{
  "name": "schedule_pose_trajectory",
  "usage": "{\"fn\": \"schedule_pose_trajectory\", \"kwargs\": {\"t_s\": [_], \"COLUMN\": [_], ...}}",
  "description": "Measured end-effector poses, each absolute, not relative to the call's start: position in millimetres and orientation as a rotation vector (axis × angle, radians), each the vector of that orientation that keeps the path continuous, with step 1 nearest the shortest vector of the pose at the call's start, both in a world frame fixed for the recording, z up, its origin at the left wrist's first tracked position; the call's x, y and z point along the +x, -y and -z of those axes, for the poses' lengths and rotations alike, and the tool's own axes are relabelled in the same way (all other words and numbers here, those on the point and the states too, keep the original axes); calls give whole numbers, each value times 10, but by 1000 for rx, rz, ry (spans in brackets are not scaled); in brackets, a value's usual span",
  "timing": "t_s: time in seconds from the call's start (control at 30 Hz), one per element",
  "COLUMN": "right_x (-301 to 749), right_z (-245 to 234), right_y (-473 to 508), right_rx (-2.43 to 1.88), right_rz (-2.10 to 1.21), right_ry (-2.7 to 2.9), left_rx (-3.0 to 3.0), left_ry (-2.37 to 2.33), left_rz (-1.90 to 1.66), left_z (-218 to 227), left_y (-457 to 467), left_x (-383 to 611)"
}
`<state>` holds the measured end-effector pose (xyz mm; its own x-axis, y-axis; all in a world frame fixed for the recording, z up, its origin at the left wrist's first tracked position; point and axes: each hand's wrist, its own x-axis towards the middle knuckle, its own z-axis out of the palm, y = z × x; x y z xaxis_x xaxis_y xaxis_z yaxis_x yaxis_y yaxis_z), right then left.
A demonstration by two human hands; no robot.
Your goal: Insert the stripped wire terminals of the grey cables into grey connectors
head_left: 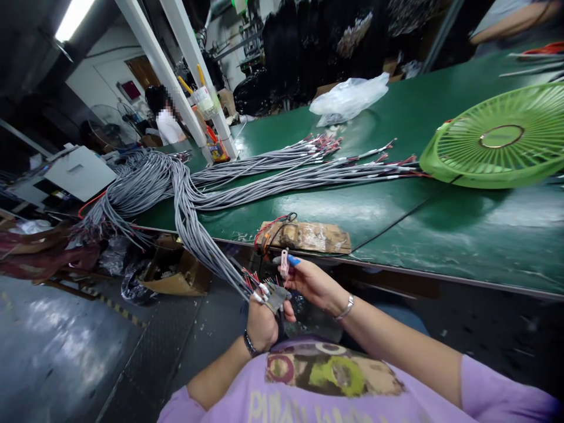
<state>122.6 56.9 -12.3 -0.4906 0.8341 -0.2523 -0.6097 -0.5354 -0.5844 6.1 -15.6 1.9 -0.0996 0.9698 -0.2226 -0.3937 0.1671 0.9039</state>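
Observation:
My left hand is closed around the end of a grey cable bundle, just off the table's front edge. Thin coloured wires fan out of the cable ends there, beside a flat grey piece at my fingers. Close by on the right, my right hand pinches a small pale pink slotted piece, whose kind I cannot make out. A blue covering wraps one fingertip of that hand. The two hands are slightly apart.
Long grey cables lie across the green table. A taped wooden block with a red and black lead sits at the front edge. A green fan stands right, a plastic bag behind. Another person is at the back left.

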Motion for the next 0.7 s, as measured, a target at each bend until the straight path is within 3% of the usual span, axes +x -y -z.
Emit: {"fn": "schedule_pose_trajectory", "kwargs": {"t_s": [0.27,0.47,0.7], "right_x": [1208,1154,1107], "right_z": [164,165,249], "right_y": [-552,-628,-657], "right_rx": [-866,-687,-639], "right_rz": [-1672,-1971,-1990], "right_ry": [853,603,455], "left_rx": [697,680,662], "left_ry": [-1128,-1165,-1200], "left_rz": [-1354,-1332,-1297], "left_z": [-50,-9,42], "left_y": [72,47,51], "left_x": [126,133,130]}}
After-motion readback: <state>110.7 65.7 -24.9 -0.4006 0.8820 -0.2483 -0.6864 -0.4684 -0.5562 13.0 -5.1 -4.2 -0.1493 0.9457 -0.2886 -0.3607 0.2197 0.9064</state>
